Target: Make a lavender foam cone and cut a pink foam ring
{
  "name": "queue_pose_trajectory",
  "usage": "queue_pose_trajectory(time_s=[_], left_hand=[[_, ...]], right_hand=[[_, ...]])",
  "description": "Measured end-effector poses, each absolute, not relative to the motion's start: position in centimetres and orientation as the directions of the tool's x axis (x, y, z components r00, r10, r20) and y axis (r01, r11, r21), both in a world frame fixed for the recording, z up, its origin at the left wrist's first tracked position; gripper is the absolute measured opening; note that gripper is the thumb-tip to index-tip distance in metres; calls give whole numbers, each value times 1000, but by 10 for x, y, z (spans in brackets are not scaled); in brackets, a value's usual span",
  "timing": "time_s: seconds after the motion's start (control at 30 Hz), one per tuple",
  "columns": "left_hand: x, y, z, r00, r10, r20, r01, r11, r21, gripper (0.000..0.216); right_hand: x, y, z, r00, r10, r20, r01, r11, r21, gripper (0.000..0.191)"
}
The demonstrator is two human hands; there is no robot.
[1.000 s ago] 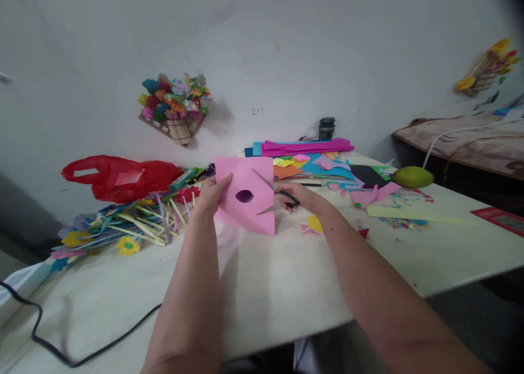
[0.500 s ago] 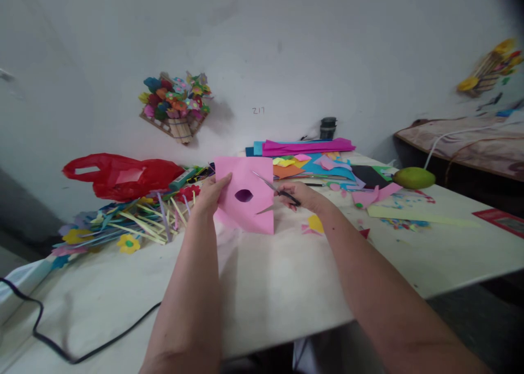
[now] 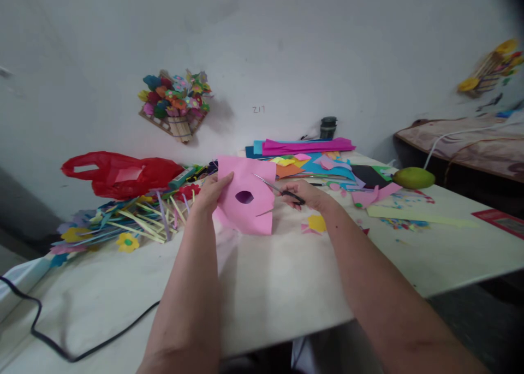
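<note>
A pink sheet of paper (image 3: 231, 215) is held up above the table, with a rounded hole through its middle and a slit running in from its right edge. My left hand (image 3: 210, 193) pinches the sheet's left side, thumb in front. In my right hand (image 3: 303, 195) is a pair of scissors (image 3: 282, 193) with a black handle. The fingers are closed on the handle, and the thin blades point left, close in front of the paper's right part. Whether the blades touch the paper is hard to tell.
A red plastic bag (image 3: 126, 174) lies at the left behind paper flowers (image 3: 127, 243) and strips. Coloured sheets (image 3: 307, 146) are stacked at the back. Scraps, a yellow piece (image 3: 317, 223) and a green fruit (image 3: 413, 178) lie rightward. A black cable (image 3: 53, 344) crosses the front left.
The pink paper has tilted slightly, its top shifting right. The scissors have moved a little right and down with my right hand. Both hands keep their hold.
</note>
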State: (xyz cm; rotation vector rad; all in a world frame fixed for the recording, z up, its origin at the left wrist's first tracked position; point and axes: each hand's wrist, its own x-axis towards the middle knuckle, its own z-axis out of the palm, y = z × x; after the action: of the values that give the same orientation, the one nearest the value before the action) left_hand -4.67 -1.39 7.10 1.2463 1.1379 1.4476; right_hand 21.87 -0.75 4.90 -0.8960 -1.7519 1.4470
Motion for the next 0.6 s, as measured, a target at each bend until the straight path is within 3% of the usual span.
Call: queue_pose_trajectory(time_s=[0.27,0.6], left_hand=[[-45,-15,72,-20,988,152,39,-152,988,40],[-43,-12,72,-35,988,149,59,-147,987,37]], right_hand=[[219,3,40,-548,829,116,184,254,-949,22],[219,3,39,-560,808,181,116,292,-949,20]])
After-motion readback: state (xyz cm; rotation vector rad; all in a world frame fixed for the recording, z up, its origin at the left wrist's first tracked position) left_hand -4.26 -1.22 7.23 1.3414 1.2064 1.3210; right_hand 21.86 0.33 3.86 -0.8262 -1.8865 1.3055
